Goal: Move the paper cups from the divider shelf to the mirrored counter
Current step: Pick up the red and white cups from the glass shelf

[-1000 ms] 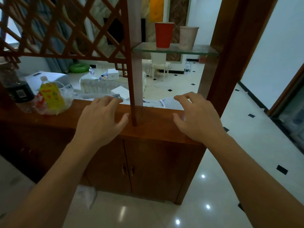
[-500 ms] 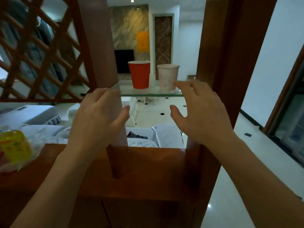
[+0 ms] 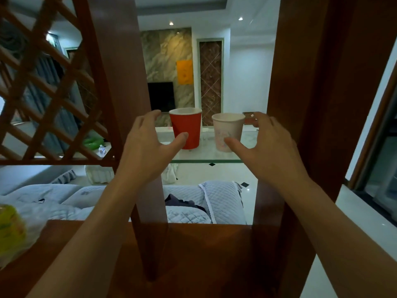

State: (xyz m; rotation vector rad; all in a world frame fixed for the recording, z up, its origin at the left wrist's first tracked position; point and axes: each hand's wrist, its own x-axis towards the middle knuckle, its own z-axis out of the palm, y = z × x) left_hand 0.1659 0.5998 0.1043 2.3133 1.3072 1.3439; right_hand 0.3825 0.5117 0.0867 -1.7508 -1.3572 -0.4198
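Observation:
A red paper cup [image 3: 189, 127] and a pale pink printed paper cup [image 3: 225, 130] stand upright side by side on the glass divider shelf [image 3: 206, 161]. My left hand [image 3: 146, 147] is open at the red cup's left side, its thumb lying over the cup's lower front and its fingers spread behind the rim. My right hand [image 3: 268, 147] is open at the pale cup's right side, thumb at its lower front, fingers behind it. Neither cup is lifted. I cannot tell whether the fingers touch the cups.
A wooden post [image 3: 120, 93] stands left of the shelf and a wide wooden pillar [image 3: 311, 104] right of it. A lattice panel [image 3: 43, 93] fills the left. The brown wooden cabinet top [image 3: 193, 254] lies below, with a yellow bottle in a plastic bag [image 3: 10, 229] at its left edge.
Both hands rose from the cabinet top and reached forward to either side of the two cups. The view moved up and closer to the shelf.

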